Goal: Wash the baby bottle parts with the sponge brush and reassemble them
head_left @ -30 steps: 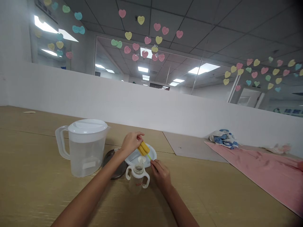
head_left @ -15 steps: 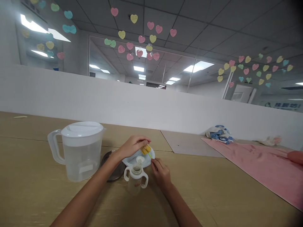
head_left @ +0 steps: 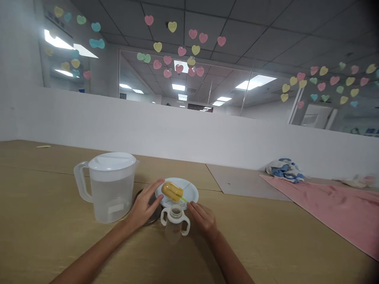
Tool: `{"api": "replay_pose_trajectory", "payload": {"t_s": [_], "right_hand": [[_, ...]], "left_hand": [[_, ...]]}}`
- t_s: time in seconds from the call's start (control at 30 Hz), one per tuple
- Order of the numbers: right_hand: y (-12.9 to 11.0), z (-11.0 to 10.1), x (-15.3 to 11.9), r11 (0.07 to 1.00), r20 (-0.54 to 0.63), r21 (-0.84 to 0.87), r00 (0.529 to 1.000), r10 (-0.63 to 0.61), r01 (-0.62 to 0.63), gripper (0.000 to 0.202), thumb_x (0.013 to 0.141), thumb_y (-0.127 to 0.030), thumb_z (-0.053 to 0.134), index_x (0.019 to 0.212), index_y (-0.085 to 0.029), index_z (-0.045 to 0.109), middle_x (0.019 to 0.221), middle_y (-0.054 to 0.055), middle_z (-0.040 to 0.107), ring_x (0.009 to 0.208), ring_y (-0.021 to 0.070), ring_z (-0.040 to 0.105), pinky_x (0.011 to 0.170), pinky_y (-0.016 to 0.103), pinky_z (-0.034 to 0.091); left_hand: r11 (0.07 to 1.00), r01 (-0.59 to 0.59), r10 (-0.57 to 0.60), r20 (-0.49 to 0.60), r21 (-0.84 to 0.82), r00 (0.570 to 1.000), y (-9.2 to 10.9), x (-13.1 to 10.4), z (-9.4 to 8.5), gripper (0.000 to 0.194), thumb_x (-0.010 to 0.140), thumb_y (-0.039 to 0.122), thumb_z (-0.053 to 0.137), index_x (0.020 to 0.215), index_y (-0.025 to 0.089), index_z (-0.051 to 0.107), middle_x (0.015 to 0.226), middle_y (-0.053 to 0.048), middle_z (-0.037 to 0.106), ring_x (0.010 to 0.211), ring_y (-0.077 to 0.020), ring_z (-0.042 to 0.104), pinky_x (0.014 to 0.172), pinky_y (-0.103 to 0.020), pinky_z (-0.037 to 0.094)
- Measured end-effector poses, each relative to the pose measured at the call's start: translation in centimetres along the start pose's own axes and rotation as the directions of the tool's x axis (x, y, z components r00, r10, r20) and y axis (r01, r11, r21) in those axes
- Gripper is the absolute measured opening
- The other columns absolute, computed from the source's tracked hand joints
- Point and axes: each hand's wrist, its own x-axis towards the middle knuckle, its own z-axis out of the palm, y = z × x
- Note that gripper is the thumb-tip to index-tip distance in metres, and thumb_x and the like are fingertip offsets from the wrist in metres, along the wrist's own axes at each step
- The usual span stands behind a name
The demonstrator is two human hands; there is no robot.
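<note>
A yellow sponge brush (head_left: 172,191) with a thin green handle is tilted over a white plate (head_left: 192,192). My right hand (head_left: 204,219) pinches the end of its handle. My left hand (head_left: 145,204) is spread beside the sponge head, thumb and fingers apart, holding nothing. Below the brush stands a clear bottle (head_left: 173,228) with two white side handles and an open top. A dark round lid or dish (head_left: 154,216) lies partly behind my left hand.
A lidded clear pitcher (head_left: 111,193) with liquid stands left of my left hand. To the right are a pink cloth (head_left: 331,209) and a crumpled blue and white cloth (head_left: 284,170). A white wall (head_left: 177,134) bounds the table's back.
My left hand has come off the yellow sponge head and moved left and down, its fingers opening. The brush now tilts to the left, still in my right hand. The view has shifted slightly.
</note>
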Motion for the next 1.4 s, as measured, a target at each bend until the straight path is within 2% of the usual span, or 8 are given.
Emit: {"api": "replay_pose_trajectory", "payload": {"t_s": [0.13, 0.33, 0.43, 0.53, 0.63, 0.7, 1.13, 1.4], "right_hand": [[-0.3, -0.7, 1.0, 0.998, 0.022, 0.058, 1.0, 0.009, -0.01, 0.032, 0.085, -0.008, 0.05, 0.115, -0.015, 0.059, 0.093, 0.01, 0.071, 0.08, 0.0163, 0.067, 0.071, 0.027, 0.055], [-0.5, -0.3, 0.3, 0.993, 0.011, 0.103, 0.998, 0.063, -0.064, 0.035, 0.083, -0.006, 0.053, 0.115, -0.018, 0.06, 0.097, 0.009, 0.07, 0.082, 0.0163, 0.067, 0.071, 0.027, 0.055], [-0.5, 0.3, -0.3, 0.987, 0.0, 0.084, 0.991, 0.136, -0.136, 0.037, 0.081, -0.003, 0.052, 0.113, -0.019, 0.061, 0.094, 0.007, 0.071, 0.082, 0.016, 0.067, 0.073, 0.028, 0.054], [-0.2, 0.7, -0.7, 0.968, -0.022, 0.042, 0.968, 0.249, -0.248, 0.03, 0.081, -0.004, 0.054, 0.106, -0.019, 0.064, 0.09, 0.006, 0.072, 0.08, 0.0154, 0.068, 0.075, 0.027, 0.054], [0.2, 0.8, -0.8, 0.939, -0.042, 0.02, 0.938, 0.344, -0.344, 0.022, 0.083, -0.009, 0.054, 0.099, -0.018, 0.066, 0.086, 0.006, 0.072, 0.077, 0.0149, 0.068, 0.073, 0.026, 0.054], [0.3, 0.8, -0.8, 0.931, -0.036, 0.016, 0.93, 0.365, -0.365, 0.019, 0.083, -0.011, 0.054, 0.096, -0.018, 0.067, 0.084, 0.005, 0.072, 0.075, 0.0146, 0.068, 0.072, 0.025, 0.055], [0.1, 1.0, -0.8, 0.91, -0.009, 0.005, 0.91, 0.415, -0.415, 0.017, 0.085, -0.014, 0.052, 0.089, -0.017, 0.069, 0.081, 0.005, 0.072, 0.073, 0.0141, 0.068, 0.07, 0.024, 0.055], [-0.3, 1.0, -0.9, 0.841, 0.032, -0.03, 0.841, 0.541, -0.54, 0.022, 0.089, -0.021, 0.047, 0.09, -0.016, 0.068, 0.083, 0.006, 0.072, 0.071, 0.0139, 0.068, 0.067, 0.022, 0.053]], "left_hand": [[1.0, -0.008, 0.008, 0.036, 0.0, 0.999, -0.2, -1.9, 0.2, 0.043, 0.086, 0.033, 0.051, 0.127, 0.023, 0.043, 0.129, -0.008, 0.052, 0.12, -0.0228, 0.046, 0.101, -0.04, 0.038], [0.975, 0.141, -0.16, -0.101, -0.169, 0.982, 0.5, -2.6, 1.5, 0.033, 0.084, 0.035, 0.055, 0.112, 0.021, 0.047, 0.112, -0.008, 0.058, 0.106, -0.0217, 0.054, 0.092, -0.038, 0.045], [0.946, 0.192, -0.258, -0.249, -0.26, 0.934, -0.4, -2.7, 1.5, 0.03, 0.084, 0.034, 0.054, 0.111, 0.02, 0.047, 0.106, -0.007, 0.056, 0.101, -0.0195, 0.056, 0.09, -0.035, 0.046], [0.954, 0.234, -0.285, -0.326, -0.187, 0.902, -1.8, -2.7, 0.8, 0.031, 0.086, 0.034, 0.05, 0.115, 0.021, 0.046, 0.109, -0.008, 0.053, 0.104, -0.0198, 0.054, 0.093, -0.036, 0.043], [0.976, 0.217, -0.213, -0.159, 0.006, 0.964, -3.1, -2.8, 0.1, 0.029, 0.087, 0.033, 0.047, 0.114, 0.023, 0.049, 0.113, -0.007, 0.052, 0.107, -0.0209, 0.052, 0.095, -0.038, 0.042], [0.978, 0.194, -0.189, -0.063, 0.082, 0.98, -3.6, -2.8, 0.1, 0.029, 0.088, 0.031, 0.044, 0.115, 0.022, 0.049, 0.115, -0.007, 0.053, 0.108, -0.0214, 0.052, 0.095, -0.039, 0.042], [0.937, 0.253, -0.218, -0.163, 0.241, 0.962, -4.3, -3.3, 0.8, 0.033, 0.088, 0.032, 0.04, 0.117, 0.02, 0.049, 0.118, -0.011, 0.045, 0.108, -0.0239, 0.051, 0.087, -0.039, 0.049], [0.938, 0.221, -0.212, -0.061, 0.269, 0.975, -5.9, -3.8, 1.5, 0.029, 0.083, 0.022, 0.044, 0.109, 0.024, 0.057, 0.103, -0.006, 0.05, 0.095, -0.02, 0.057, 0.084, -0.036, 0.05]]}}
